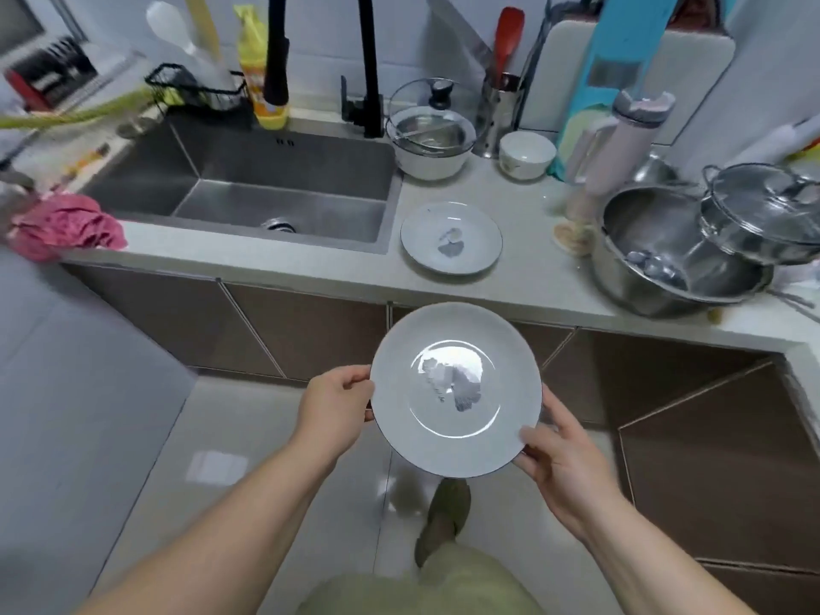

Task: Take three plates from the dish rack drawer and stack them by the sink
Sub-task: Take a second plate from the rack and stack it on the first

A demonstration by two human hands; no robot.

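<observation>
A person's left hand and right hand carry a white plate below the counter edge, fingers clamped on opposite rims; a slip could drop it; a hard landing might chip the plate on the counter beside the sink.

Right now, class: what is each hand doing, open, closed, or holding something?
Left hand: closed on the left rim of the held plate.
Right hand: closed on the same plate's lower right rim.
</observation>
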